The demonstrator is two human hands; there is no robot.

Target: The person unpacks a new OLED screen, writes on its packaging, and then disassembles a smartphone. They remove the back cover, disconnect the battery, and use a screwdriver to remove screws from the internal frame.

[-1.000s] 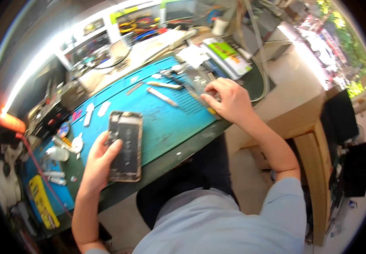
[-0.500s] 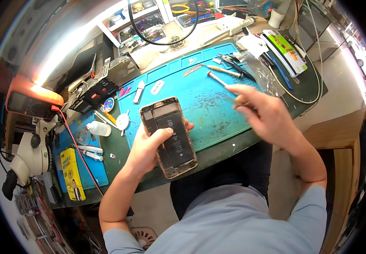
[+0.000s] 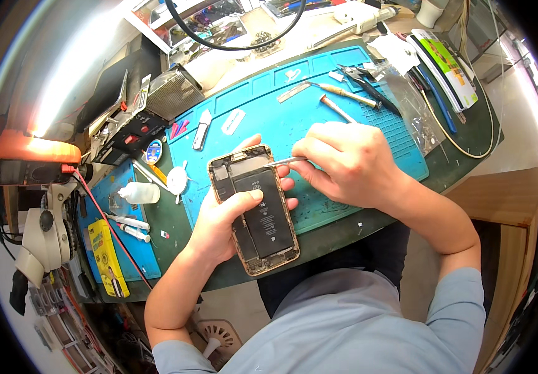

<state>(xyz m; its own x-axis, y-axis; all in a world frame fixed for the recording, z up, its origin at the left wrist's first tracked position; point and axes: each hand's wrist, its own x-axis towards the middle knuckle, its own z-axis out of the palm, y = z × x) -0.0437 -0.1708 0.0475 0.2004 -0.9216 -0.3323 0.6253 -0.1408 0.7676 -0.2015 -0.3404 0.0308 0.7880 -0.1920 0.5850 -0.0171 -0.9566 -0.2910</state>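
Note:
An opened smartphone (image 3: 253,240) with its inside facing up is held in my left hand (image 3: 216,218). The thumb lies over its black battery (image 3: 272,218), and the fingers wrap round behind to the right edge. My right hand (image 3: 359,165) is closed in a pinch on slim silver tweezers (image 3: 286,161). Their pointed tip reaches over the upper part of the phone, just above the battery; whether it touches cannot be told. Beyond that hand, a screwdriver (image 3: 337,108) with a red end lies on the blue work mat (image 3: 262,112).
Pliers (image 3: 371,90) and a wooden-handled tool (image 3: 343,93) lie at the mat's far right, beside a clear plastic bag (image 3: 415,112). At left are a white bottle (image 3: 140,192), a yellow packet (image 3: 107,258) and an orange multimeter (image 3: 35,159) with a red lead. A black cable loop (image 3: 238,47) hangs ahead.
My right hand has moved left to the phone, bringing the tweezers over its upper part. My left hand still holds the phone, and the whole view has shifted slightly.

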